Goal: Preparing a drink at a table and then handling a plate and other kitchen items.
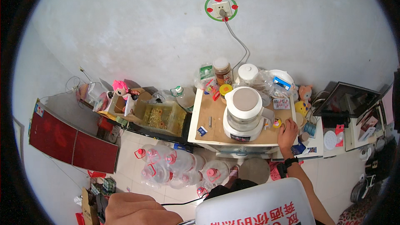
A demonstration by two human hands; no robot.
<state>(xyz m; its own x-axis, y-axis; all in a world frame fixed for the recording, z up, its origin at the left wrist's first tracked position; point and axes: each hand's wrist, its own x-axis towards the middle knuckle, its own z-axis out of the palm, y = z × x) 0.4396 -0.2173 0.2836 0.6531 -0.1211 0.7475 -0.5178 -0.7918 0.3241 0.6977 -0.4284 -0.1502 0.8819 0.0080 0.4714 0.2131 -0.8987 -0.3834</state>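
Note:
My right hand (288,132) reaches to the right front corner of the cabinet top (216,121). Its fingers lie slightly bent and apart on the surface, beside a small round yellow item (277,123). Left of it stands a white electric kettle (242,116) with a clear glass body and a round lid. My left hand (139,210) is large at the lower edge, with its fingers curled; what they hold, if anything, is hidden. Next to it a smooth white surface with red print (254,202) fills the lower middle; I cannot tell its kind.
Jars (222,71), a white lidded pot (248,73) and a pill blister pack (281,103) crowd the cabinet's back and right. Several empty plastic bottles (179,162) stand on the floor. A monitor (346,100) is at the right. A cord runs up to a wall socket (222,9).

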